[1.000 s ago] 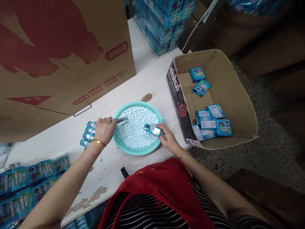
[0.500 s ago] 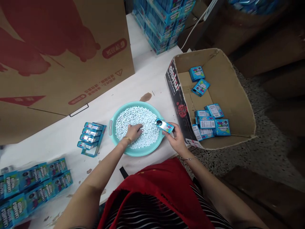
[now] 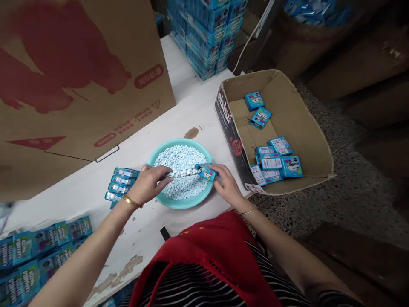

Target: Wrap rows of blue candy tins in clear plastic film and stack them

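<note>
Farthest left of the teal basin (image 3: 180,205), and nearer the body, rows of blue packs (image 3: 47,243) lie; a large printed carton (image 3: 79,85) stands to the basin's far left, its lower edge bounding room on that side. Just left of the basin, blue cases (image 3: 120,181) form a slanting row, close to the left wrist. The left hand (image 3: 147,183), over the basin's left rim, pinches the end of a narrow scoop (image 3: 182,175) between thumb and fingers; the pale pellets (image 3: 182,155) pile along it and fill the basin beneath. The scoop seems stiff and light, best taken by its bare end; the pellets are likely hard and smooth, ready to roll off if it tips. Over the basin's right half, the small blue box (image 3: 207,173) meets the scoop's tip; how far the tip enters, I cannot tell. It is probably light, slick and easily dented, best held at its right end. The right hand (image 3: 227,185), at the basin's right rim, grasps it there. Beyond the basin, bare white table (image 3: 204,106) leaves open room up to a tall stack (image 3: 204,42) of packs. Right of the basin, an open carton (image 3: 303,128) holding boxes (image 3: 271,162) stands near the right hand, its wall limiting outward movement.
</note>
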Motion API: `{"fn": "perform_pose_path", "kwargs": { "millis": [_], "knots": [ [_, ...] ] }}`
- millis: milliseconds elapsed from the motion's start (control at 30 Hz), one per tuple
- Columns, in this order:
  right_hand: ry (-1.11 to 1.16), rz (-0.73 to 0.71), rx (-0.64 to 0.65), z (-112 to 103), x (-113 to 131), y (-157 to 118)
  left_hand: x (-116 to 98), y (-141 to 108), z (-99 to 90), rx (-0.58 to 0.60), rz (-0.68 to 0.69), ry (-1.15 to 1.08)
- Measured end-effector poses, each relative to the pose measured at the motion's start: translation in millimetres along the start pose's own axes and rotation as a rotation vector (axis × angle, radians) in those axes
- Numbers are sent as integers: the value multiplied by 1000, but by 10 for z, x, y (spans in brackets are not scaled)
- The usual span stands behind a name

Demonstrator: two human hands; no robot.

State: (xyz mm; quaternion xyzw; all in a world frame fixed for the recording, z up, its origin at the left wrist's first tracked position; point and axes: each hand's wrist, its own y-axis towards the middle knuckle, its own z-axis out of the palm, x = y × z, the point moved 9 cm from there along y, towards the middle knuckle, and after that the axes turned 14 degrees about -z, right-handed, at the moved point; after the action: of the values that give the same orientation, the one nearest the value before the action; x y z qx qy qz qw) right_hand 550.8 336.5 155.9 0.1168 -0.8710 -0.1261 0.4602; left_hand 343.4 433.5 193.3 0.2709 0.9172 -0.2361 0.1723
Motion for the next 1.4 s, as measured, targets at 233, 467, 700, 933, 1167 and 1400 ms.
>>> {"fn": "perform_pose_path", "kwargs": {
  "millis": [233,467,700,933,1167,1400],
  "knots": [
    [50,-43,38,251,108,17,-549,-108,-264,-45,-14,553],
    [89,-39,38,324,40,-14,-773,-226,-367,-130,58,633],
    [111,20,-33,179,-90,-50,529,-12,389,77,-251,398],
    [72,74,-109,-51,-131,-59,473,438,1660,209,-260,101],
    [3,90,-151,-191,-174,-161,393,391,1661,217,-260,-107],
    [-28,50,-65,-130,-69,-149,360,42,617,80,-162,-198]
  ]
}}
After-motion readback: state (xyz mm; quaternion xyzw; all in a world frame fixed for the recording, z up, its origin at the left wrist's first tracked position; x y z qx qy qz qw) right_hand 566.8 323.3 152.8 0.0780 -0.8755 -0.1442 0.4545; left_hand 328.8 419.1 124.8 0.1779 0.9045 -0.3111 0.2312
